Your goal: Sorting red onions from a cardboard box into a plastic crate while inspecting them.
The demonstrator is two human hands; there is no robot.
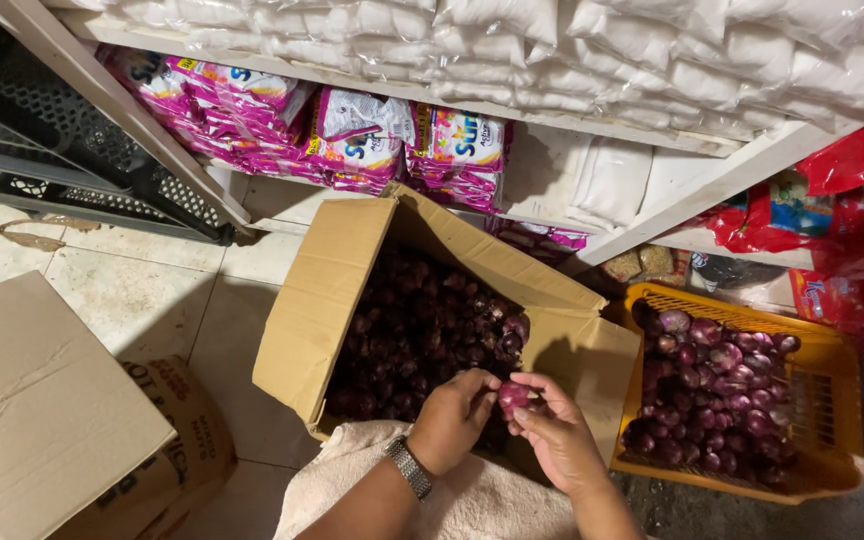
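Tiled floor carried an open cardboard box of red onions. Left hand and right hand both pinched one onion above it. Loose papery skin could probably let it slip.

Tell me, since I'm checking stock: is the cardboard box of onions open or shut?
Open: the cardboard box has its flaps spread, showing red onions inside.

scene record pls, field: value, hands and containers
left hand: fingers on a red onion, watch on wrist
right hand: holds same onion
cardboard box: open, full of red onions
yellow basket: right of box, holds red onions
shelves: pink packets, white bags
floor: pale tiles
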